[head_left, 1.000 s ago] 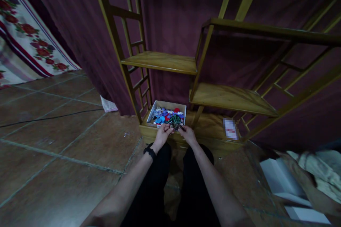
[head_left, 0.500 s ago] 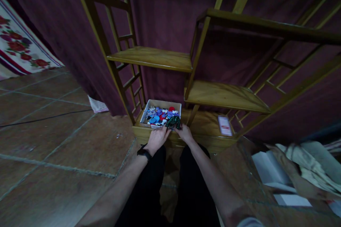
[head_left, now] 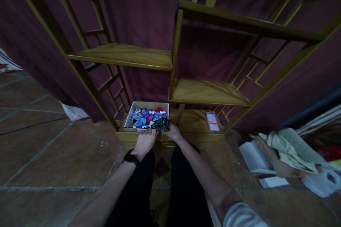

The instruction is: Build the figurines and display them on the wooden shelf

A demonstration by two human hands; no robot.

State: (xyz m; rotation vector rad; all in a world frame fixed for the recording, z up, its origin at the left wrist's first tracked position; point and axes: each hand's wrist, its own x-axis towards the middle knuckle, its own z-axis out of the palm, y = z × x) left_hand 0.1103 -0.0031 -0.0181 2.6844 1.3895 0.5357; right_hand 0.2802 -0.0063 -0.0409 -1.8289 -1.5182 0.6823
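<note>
A shallow white cardboard box (head_left: 128, 120) stands on the low wooden base of a shelf unit, filled with small blue, purple, red, white and black pieces (head_left: 146, 114). Over its front right corner lies a dark green, shiny, crumpled bundle (head_left: 160, 124), whose exact kind I cannot make out. My left hand (head_left: 145, 142), with a black band on the wrist, is at the box's front edge, its fingers closed on the bundle's lower left side. From the right, my right hand (head_left: 174, 133) pinches the bundle's other end. Some fingertips of both hands are hidden.
The wooden shelf unit (head_left: 119, 55) rises before a dark purple curtain, its boards overhanging the base. A blurred white and red packet (head_left: 212, 121) lies on the base at right. White cardboard pieces (head_left: 255, 158), cloth and a plastic bag (head_left: 321, 184) are on the floor at right.
The view has turned to the right, so the shelf and box sit further left in it. Both hands remain at the green bundle, which now looks lower and more spread along the box's front edge.
</note>
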